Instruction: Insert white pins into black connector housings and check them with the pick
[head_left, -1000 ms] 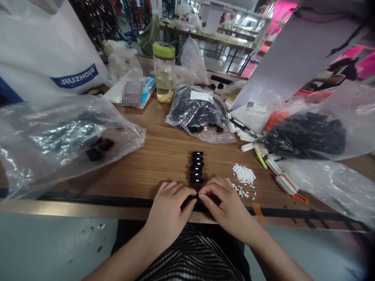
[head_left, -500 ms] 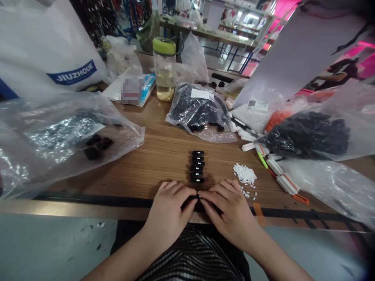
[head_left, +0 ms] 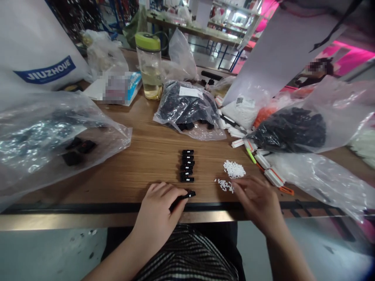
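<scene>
My left hand (head_left: pixel 164 207) is closed with thumb and fingers on a small black connector housing (head_left: pixel 191 194) that has white marks on its end, near the table's front edge. Just beyond it, several similar black housings (head_left: pixel 187 163) stand in a short column, each with white dots. My right hand (head_left: pixel 256 199) is over the near side of a pile of tiny white plastic pins (head_left: pixel 234 169), fingers slightly bent and apart. Its fingertips are close to some loose white pins (head_left: pixel 225 185); whether they touch any is hard to make out.
A clear bag of black parts (head_left: pixel 184 103) lies behind the column, with a green-lidded bottle (head_left: pixel 149 66) beside it. Another plastic bag (head_left: pixel 111 144) is at left. On the right are bags with black parts (head_left: pixel 295 128) and white-and-orange strips (head_left: pixel 274 177). A person (head_left: pixel 318 70) is in the background.
My right hand has left the black housing and moved right to the white pins, some of which now lie spread leftward. My left hand still holds the housing. The view has shifted slightly.
</scene>
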`<action>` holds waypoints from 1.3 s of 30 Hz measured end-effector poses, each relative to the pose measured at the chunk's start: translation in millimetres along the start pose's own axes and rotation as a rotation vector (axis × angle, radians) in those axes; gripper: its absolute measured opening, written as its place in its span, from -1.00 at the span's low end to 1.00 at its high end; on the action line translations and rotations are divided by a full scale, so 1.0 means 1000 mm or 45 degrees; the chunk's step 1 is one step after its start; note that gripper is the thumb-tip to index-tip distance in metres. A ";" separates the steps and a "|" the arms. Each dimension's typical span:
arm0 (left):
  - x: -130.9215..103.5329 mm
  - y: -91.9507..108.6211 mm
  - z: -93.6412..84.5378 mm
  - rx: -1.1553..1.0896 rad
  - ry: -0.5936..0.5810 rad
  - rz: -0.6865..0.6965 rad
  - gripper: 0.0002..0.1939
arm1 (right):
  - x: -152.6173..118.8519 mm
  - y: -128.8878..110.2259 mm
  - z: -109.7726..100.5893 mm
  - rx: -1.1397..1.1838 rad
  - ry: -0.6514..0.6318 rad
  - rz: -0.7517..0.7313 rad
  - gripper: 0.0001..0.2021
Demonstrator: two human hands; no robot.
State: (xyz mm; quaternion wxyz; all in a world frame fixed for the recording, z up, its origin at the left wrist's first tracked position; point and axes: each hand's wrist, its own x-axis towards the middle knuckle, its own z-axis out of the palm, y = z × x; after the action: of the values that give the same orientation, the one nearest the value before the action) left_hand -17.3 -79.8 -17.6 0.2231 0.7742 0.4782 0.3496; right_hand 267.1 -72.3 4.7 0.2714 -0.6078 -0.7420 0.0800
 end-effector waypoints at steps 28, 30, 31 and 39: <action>0.000 0.000 0.000 0.066 0.003 0.002 -0.95 | -0.011 0.060 -0.028 -0.034 -0.179 0.234 -0.73; 0.000 0.001 0.000 0.050 0.005 -0.004 -0.94 | -0.010 0.062 -0.028 -0.135 -0.192 0.157 -0.71; 0.000 0.001 0.000 0.043 0.001 -0.007 -0.94 | -0.009 0.063 -0.029 -0.186 -0.207 0.134 -0.70; 0.000 0.003 -0.001 -0.005 -0.013 -0.059 -0.95 | 0.003 0.001 -0.012 0.136 -0.223 -0.014 -0.85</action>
State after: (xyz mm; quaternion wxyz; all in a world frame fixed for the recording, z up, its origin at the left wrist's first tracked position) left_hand -16.2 -80.6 -15.0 0.2351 0.7642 0.4943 0.3411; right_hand 273.9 -71.6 15.0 0.2379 -0.5790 -0.7609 0.1706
